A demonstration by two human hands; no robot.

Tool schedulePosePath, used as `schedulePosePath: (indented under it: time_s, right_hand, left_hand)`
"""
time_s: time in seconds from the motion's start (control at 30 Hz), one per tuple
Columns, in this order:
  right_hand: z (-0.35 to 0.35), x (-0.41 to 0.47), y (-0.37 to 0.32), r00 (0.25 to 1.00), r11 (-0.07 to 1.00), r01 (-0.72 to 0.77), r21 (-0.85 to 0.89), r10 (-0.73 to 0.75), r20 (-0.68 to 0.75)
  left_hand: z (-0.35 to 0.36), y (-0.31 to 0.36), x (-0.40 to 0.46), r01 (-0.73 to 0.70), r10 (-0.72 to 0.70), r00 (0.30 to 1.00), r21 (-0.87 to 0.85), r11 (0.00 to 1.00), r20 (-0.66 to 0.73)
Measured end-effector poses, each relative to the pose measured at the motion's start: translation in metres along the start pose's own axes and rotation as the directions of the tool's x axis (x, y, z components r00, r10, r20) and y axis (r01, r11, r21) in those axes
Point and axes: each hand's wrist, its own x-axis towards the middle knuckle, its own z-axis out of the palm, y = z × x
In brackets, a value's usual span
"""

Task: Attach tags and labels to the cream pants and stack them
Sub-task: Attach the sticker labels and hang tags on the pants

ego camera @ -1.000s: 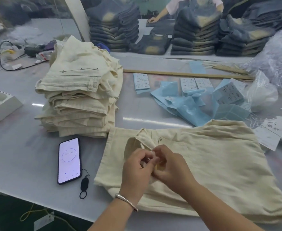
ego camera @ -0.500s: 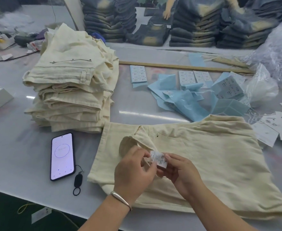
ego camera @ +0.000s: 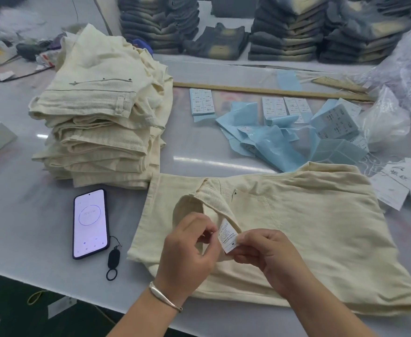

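Glossy grey table (ego camera: 194, 152) carries my cream pants (ego camera: 309, 229) at 6 o'clock; left hand (ego camera: 190, 251) and right hand (ego camera: 265, 254) pinch their white label (ego camera: 227, 235); cream stack (ego camera: 102, 122) at 10 o'clock, denim piles (ego camera: 284, 32) at 12.

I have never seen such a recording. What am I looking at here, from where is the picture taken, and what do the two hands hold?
There is no machine here. A person wears a camera on the head, so it looks down at their own hands on a pale grey worktable. The left hand and the right hand together pinch a small white printed care label at the waistband of the flat cream pants. To the left lies a black smartphone with a lit screen. Behind it stands a stack of folded cream pants. Light blue label sheets and white paper hang tags lie farther back and to the right. Piles of dark folded jeans stand behind them.
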Motion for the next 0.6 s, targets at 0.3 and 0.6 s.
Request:
schedulePosePath:
  time_s: [0.3,0.6]
  right_hand:
    - [0.010,-0.009,0.004,0.998,0.998,0.058,0.030,-0.057,-0.009]
    - [-0.016,-0.032,0.000,0.971,0.973,0.188,0.134,-0.163,-0.176]
  left_hand:
    - [-0.007,0.001,-0.004,-0.014,0.015,1.000,-0.044,0.999,0.018]
    - [-0.011,-0.025,0.003,0.184,-0.152,0.977,0.231,0.955,-0.151]
